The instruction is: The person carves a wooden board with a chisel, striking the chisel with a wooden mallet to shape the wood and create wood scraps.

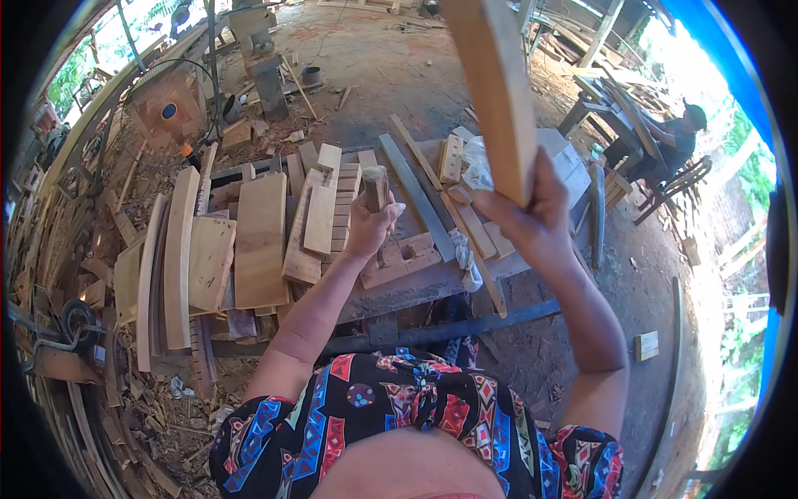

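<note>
My right hand grips the lower end of a long, slightly curved wooden board, raised upright above the workbench; its upper end runs out of the picture. My left hand is closed around a short brown wooden piece with a worn end, held over the bench. Whether that piece is a tool handle I cannot tell. Beneath my left hand lies a notched wooden block. Just left of it are pale cut wooden pieces, and a grey-blue strip lies slanting between my hands.
Flat boards and curved slats cover the bench's left side. Clear plastic bags lie to the right. A caged fan stands at far left. Another person sits at a table at far right. Wood scraps litter the ground.
</note>
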`<action>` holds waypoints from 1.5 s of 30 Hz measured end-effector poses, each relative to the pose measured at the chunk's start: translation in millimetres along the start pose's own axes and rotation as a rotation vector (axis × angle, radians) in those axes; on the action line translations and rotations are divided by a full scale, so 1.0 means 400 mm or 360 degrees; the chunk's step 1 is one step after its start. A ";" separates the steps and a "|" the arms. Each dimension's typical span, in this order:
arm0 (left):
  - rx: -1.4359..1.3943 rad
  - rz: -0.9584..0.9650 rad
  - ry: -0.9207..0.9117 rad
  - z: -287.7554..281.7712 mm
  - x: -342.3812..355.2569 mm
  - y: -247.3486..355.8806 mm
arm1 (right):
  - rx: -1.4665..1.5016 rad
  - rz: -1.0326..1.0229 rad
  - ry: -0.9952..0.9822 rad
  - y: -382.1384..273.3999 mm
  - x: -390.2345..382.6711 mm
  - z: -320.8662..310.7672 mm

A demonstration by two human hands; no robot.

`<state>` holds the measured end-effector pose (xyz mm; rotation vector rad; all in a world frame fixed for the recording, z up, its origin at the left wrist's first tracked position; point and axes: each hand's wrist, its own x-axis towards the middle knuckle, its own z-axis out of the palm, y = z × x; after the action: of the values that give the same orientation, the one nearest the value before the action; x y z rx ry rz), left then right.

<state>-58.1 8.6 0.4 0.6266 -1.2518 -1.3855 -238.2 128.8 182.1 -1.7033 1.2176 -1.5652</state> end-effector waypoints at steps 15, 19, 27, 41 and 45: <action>-0.0083 -0.0018 0.0008 0.016 -0.009 0.017 | -0.1171 0.0223 -0.0957 -0.035 0.071 0.013; -0.0037 -0.0045 -0.0013 0.009 -0.013 0.015 | -0.1482 0.0720 -0.1229 -0.160 0.139 0.027; -0.0080 -0.0004 -0.0022 0.023 -0.025 0.030 | -0.1336 0.0333 -0.1104 -0.011 0.068 0.019; -0.0060 -0.0057 -0.0012 -0.009 -0.007 0.011 | -0.0999 0.0602 -0.1001 0.032 0.040 0.018; -0.0045 -0.0065 -0.0054 -0.053 -0.005 0.009 | -0.0579 0.0798 -0.0632 0.121 -0.035 -0.005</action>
<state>-37.3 4.0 -3.3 0.6140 -1.2504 -1.4506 -251.7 119.2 134.5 -1.6373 1.6137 -0.7045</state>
